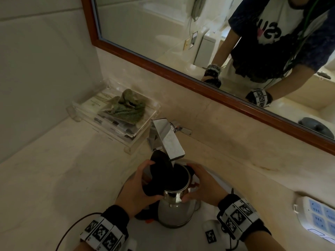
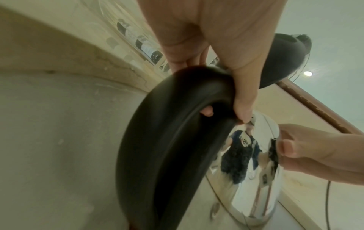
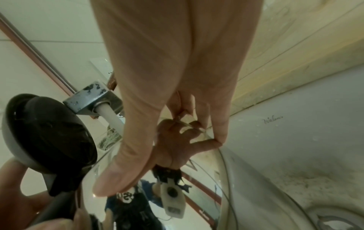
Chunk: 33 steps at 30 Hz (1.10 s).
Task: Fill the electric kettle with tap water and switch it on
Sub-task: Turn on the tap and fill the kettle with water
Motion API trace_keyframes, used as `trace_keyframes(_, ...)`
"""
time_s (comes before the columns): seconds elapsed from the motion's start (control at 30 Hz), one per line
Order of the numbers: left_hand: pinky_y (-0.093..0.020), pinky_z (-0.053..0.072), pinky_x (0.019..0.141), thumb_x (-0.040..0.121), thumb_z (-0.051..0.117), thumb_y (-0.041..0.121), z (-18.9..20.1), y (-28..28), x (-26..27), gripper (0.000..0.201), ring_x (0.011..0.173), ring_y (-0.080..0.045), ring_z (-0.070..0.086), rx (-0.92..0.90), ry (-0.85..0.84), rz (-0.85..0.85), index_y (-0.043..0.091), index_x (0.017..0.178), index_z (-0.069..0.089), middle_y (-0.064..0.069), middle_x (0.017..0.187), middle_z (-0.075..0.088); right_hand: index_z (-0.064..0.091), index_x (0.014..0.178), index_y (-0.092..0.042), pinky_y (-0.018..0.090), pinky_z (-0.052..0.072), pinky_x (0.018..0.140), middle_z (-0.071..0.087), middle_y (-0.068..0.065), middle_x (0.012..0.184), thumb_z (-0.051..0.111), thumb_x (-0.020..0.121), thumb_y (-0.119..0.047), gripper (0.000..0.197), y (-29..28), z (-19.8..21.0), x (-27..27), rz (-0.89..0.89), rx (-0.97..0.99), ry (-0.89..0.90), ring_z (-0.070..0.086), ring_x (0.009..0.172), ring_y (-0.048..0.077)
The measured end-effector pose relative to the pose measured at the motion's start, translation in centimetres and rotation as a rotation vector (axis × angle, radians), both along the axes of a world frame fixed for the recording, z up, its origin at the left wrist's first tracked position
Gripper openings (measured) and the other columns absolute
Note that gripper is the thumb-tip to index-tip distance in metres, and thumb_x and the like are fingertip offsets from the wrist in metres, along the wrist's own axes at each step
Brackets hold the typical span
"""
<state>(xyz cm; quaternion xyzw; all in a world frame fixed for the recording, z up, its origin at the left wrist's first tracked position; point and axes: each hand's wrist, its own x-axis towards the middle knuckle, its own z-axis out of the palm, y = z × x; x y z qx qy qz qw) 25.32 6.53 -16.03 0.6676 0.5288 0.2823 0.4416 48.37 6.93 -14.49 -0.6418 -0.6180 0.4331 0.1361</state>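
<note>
A chrome and grey electric kettle (image 1: 174,209) stands in the sink under the square chrome tap (image 1: 166,138). Its black lid (image 1: 161,162) is flipped up. A white stream of water (image 3: 112,118) runs from the spout into the open mouth. My left hand (image 1: 139,189) grips the black handle (image 2: 167,147), fingers curled round it. My right hand (image 1: 203,185) cups the shiny upper body (image 3: 177,194) from the right, thumb and fingertips pressed on the metal. The water level inside is hidden.
A clear acrylic tray (image 1: 117,113) with a green cloth and sachets stands at the back left of the counter (image 1: 54,169). A white power strip (image 1: 319,216) lies on the right. The mirror (image 1: 199,42) runs along the wall behind the tap lever (image 1: 183,130).
</note>
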Motion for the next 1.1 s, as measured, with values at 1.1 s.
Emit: trace_keyframes(1.1,-0.010,0.043,0.064,0.059,0.084,0.019,0.38,-0.20,-0.21,0.087,0.079,-0.004,0.056,0.003,-0.030,-0.014,0.056,0.109,0.023,0.020,0.089,0.048,0.030,0.141,-0.016,0.039,0.033,0.113,0.032,-0.001,0.144,0.089,0.052,-0.023,0.107,-0.25,0.24,-0.35,-0.017,-0.021,-0.069,0.033,0.133,0.018)
